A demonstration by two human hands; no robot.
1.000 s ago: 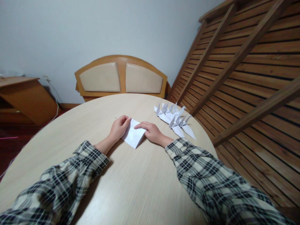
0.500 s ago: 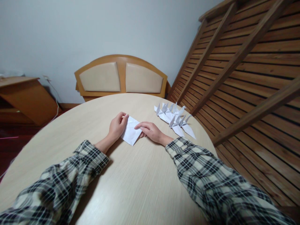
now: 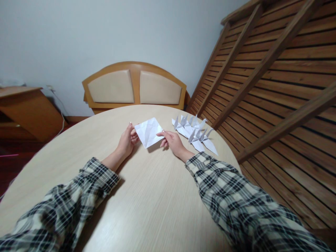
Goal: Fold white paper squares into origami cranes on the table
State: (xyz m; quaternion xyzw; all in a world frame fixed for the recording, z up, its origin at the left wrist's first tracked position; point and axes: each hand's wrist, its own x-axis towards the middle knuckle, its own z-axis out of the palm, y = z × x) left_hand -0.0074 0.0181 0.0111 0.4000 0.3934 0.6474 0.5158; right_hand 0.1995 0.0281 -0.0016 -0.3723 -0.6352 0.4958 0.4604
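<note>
A square of white folded paper [image 3: 149, 132], with crease lines across it, is held a little above the table, tilted so that its corners point sideways and toward me. My right hand [image 3: 173, 141] pinches its right corner between thumb and fingers. By the left corner is my left hand [image 3: 126, 140], its thumb raised apart from loosely bent fingers; whether a fingertip touches the paper's edge is hard to see. To the right of my right hand stand several white origami cranes [image 3: 194, 131], grouped close together.
The round pale wooden table [image 3: 147, 203] lies under both arms. Beyond its far edge is a headboard [image 3: 136, 80] with cream panels. A slatted wooden frame [image 3: 262, 87] leans close along the right side, and a wooden desk [image 3: 28, 112] is at the far left.
The paper has turned and moved up and away from me, out of my left hand's grip. My left thumb has lifted off it, while my right hand has shifted slightly right, still pinching it.
</note>
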